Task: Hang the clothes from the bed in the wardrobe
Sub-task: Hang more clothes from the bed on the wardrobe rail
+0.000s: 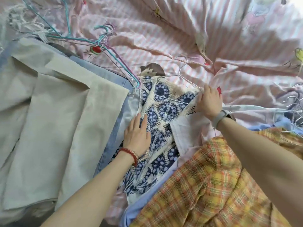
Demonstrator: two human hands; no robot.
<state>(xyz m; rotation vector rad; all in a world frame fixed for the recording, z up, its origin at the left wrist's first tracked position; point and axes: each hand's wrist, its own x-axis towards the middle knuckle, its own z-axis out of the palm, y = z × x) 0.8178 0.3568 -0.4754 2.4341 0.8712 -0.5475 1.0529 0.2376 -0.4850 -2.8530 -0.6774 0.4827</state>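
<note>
Now — left hand [136, 134] flat on crochet top [161, 115], right hand [209, 102] pinching its shoulder.

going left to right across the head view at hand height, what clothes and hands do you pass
beige garment → left hand flat on the blue and white crochet top → right hand gripping the top's edge at the wire hanger → yellow plaid shirt, nearer and lower right

Open pink striped bedding [172, 30] lay beyond the crocheted top [162, 112], leaving a hand free passage there. To the left, tangled wire hangers [101, 41] and a beige garment [54, 112] crowded the way; a plaid shirt [205, 185] blocked the near right, with more hangers [290, 110] at the right edge.
</note>
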